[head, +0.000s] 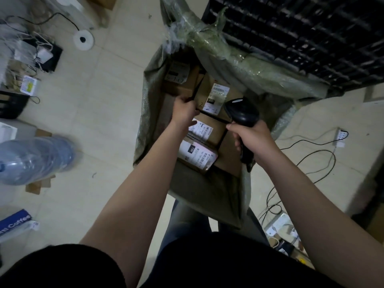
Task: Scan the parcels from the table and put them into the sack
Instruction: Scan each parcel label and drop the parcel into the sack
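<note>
Green woven-plastic sack (146, 113) stands open on the pale tiled floor (104, 100), packed with brown cardboard parcels (214, 132) whose white shipping labels face up. A person leans over it with both bare arms reaching down. The left hand (184, 110) is inside the sack mouth, and its grip appears curled over the near edge of the far-left cardboard box (178, 86), beside a dark gap between the boxes. The right hand (252, 138) has its grip wrapped round the handle of a black handheld barcode scanner (242, 111), which hangs just above the right-hand parcels with its head pointing far and down. Whether the trigger is pressed cannot be told.

The step in hand looks like stowing: a parcel is being seated or nudged into place among those in the sack, with the scanner kept ready. The desk holding any unscanned parcels is out of view, so how many remain cannot be judged. The next move calls for the left grip to release the box and lift out without dragging the sack wall inward. The person would then need to turn to the desk for another parcel, label toward the scanner. A clear blue water bottle (35, 159) lies on the floor at left, and black cables (311, 152) trail at right.
</note>
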